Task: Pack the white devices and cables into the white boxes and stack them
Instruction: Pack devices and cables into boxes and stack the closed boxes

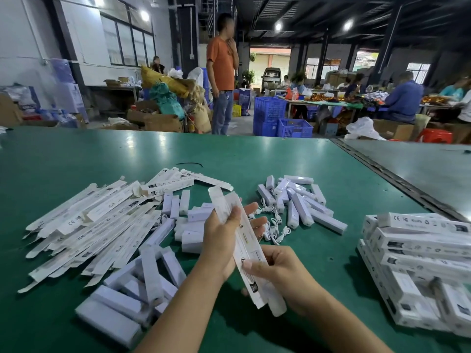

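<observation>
At lower centre, the left hand (220, 242) and right hand (284, 275) both grip a flattened white box (247, 247), apparently opening it; next it needs a device (293, 215) and cable (276, 225).

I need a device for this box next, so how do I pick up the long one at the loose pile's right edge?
Pinch the white device across its two long sides near the middle, coming from above and the right. It lies flat at the edge of the loose pile with bare green mat beside it, so there is room.
</observation>
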The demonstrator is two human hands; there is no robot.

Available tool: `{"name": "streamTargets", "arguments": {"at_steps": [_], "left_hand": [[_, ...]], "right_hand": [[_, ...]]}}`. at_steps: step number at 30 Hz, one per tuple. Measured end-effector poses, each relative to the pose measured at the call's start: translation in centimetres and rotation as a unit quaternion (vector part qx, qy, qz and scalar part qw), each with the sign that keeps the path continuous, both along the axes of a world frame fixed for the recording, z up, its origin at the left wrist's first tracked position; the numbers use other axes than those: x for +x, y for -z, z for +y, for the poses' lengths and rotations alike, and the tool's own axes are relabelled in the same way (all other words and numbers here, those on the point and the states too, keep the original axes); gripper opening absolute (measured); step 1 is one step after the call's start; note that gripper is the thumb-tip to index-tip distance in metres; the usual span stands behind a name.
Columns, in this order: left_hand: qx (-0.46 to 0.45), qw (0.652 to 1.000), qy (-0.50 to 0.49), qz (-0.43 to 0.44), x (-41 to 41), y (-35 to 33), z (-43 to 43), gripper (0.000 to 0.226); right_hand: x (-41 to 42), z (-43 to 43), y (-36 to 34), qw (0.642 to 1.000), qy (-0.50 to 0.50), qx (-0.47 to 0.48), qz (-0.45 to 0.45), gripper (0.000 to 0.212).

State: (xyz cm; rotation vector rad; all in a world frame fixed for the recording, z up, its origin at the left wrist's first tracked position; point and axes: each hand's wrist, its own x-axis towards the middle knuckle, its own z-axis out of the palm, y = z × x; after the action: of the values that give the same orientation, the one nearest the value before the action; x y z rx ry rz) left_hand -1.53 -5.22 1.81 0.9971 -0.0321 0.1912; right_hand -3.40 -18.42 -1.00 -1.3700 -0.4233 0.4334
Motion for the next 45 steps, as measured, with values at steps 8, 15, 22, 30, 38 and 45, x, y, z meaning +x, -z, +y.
{"name": "streamTargets", "arguments": {"at_steps": [8,15,22,30,38,45], "left_hand": [[0.189,0.981,0.023,-0.021,-0.9,2.7,0.2,0.044],[0.262,0.959,0.097,-0.055,-2.1,3.1,-0.3,0.047],[0.347,0.933,0.09,-0.039,-2.0,3.7,-0.6,0.065],[0.357,0.929,0.068,-0.071,-1.3,4.4,-0.2,0.052],[0.372,0.923,-0.024,-0.093,-1.2,4.4,0.1,0.037],[0.368,0.925,0.051,-0.084,-1.3,4.4,0.4,0.052]], "right_hand": [[1.4,-0.8,-0.2,0.985,0.148,0.075,0.051,0.052],[1.8,-1.9,0.0,0.984,0.153,0.079,0.05,0.049],[1.9,-2.0,0.0,0.962,0.267,-0.024,-0.052,0.037],[2.2,-3.1,0.1,0.964,0.242,-0.031,-0.104,0.016],[2.1,-3.7,0.2,0.967,0.173,-0.033,-0.182,0.02],[1.8,-4.2,-0.2,0.96,0.177,-0.046,-0.213,0.02]]}}
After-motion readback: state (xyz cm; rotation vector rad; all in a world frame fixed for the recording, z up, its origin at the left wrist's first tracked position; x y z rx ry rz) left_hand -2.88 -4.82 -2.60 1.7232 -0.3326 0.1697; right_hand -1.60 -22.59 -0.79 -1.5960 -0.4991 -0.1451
